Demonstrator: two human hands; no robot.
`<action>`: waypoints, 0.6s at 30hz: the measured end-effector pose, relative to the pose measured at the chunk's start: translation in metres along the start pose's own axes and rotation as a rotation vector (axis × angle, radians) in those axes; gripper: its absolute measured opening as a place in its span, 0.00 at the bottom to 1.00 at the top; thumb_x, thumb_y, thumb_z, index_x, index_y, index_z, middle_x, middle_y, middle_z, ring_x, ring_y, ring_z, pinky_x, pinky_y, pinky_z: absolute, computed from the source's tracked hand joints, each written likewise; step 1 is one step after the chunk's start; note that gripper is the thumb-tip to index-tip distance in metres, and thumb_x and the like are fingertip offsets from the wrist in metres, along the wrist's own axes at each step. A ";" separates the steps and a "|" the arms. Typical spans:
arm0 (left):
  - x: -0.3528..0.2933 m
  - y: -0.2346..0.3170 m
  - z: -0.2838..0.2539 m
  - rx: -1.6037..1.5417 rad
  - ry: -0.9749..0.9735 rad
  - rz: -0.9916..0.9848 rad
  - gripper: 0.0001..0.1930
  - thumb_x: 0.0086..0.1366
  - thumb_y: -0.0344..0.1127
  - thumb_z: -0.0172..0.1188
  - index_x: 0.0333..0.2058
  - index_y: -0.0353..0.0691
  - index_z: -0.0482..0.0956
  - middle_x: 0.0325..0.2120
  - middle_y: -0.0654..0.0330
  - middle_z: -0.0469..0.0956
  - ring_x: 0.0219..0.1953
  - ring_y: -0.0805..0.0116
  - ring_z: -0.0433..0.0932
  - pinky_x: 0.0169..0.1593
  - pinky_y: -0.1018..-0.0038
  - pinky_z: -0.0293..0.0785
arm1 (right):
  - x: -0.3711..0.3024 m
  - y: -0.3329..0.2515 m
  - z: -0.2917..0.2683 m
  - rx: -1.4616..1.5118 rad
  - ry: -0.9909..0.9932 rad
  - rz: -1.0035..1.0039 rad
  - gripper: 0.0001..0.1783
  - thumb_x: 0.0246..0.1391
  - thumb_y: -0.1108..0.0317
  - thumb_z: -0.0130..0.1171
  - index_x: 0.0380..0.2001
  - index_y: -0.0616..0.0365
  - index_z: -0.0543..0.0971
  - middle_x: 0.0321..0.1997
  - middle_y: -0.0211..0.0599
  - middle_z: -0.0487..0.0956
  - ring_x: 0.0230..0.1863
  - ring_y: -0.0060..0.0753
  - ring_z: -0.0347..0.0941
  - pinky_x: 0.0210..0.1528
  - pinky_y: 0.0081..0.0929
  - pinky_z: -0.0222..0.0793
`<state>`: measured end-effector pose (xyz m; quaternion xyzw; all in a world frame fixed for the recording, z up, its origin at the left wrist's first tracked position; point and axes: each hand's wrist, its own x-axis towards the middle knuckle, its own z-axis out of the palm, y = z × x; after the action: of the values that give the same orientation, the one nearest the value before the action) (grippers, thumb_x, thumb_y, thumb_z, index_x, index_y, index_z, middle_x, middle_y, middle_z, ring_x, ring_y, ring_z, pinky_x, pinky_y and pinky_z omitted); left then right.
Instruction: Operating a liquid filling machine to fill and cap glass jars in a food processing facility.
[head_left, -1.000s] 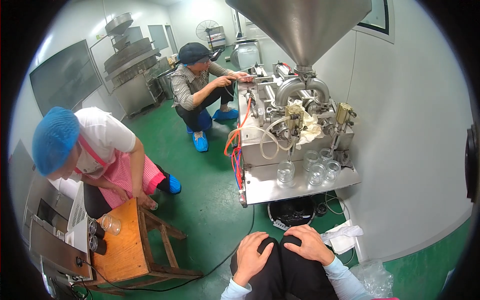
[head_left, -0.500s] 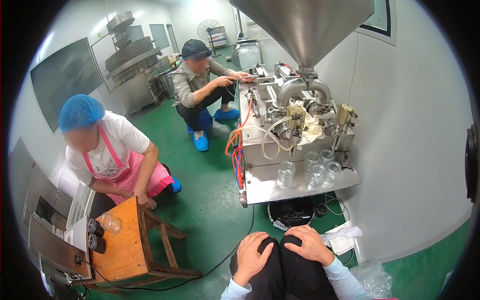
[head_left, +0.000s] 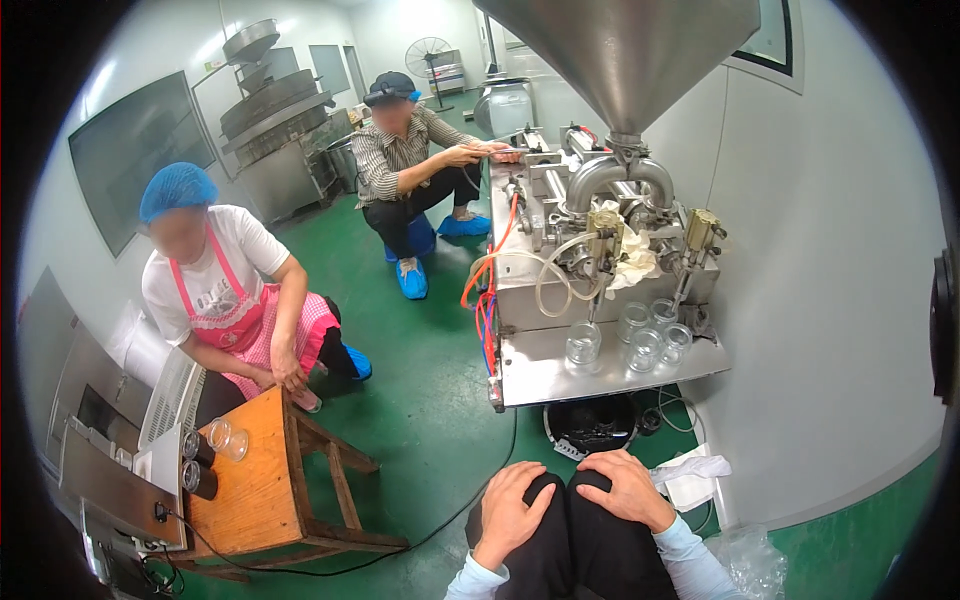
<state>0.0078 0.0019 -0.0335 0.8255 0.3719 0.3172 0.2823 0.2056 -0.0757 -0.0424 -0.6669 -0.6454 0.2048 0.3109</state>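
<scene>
My left hand (head_left: 512,512) lies palm down over my left knee, fingers spread along the black trousers (head_left: 612,555). On the other knee rests my right hand (head_left: 627,490), likewise loose and holding nothing. Ahead of them stands a steel filling machine (head_left: 625,270) with a large funnel hopper (head_left: 625,60). One clear glass jar (head_left: 583,343) is below its left nozzle (head_left: 600,292). Several more empty jars (head_left: 645,349) are grouped at the right of the steel shelf (head_left: 530,375), around the right nozzle (head_left: 684,285). Both hands are apart from the machine.
A black tub (head_left: 590,428) sits under the shelf. At left, a wooden stool (head_left: 250,505) bears dark-filled jars (head_left: 200,480) and clear glass (head_left: 230,440). Two people (head_left: 235,290) are nearby, one crouching at the machine. A black cable (head_left: 465,500) crosses the green floor; plastic film (head_left: 750,560) lies at right.
The view has turned slightly, so the scene sits a little farther right. The person in the pink apron has shifted their hands slightly. My own hands stay on my knees.
</scene>
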 end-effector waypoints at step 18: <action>0.001 -0.006 0.014 -0.034 -0.036 0.001 0.17 0.61 0.42 0.59 0.44 0.37 0.77 0.47 0.55 0.76 0.54 0.55 0.71 0.58 0.62 0.64 | 0.000 -0.002 -0.005 0.062 0.070 -0.015 0.17 0.42 0.68 0.64 0.38 0.61 0.79 0.44 0.43 0.78 0.49 0.47 0.70 0.54 0.36 0.65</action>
<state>0.0159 0.0033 -0.0462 0.8265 0.3608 0.3085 0.3026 0.2075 -0.0764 -0.0373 -0.6587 -0.6325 0.1990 0.3555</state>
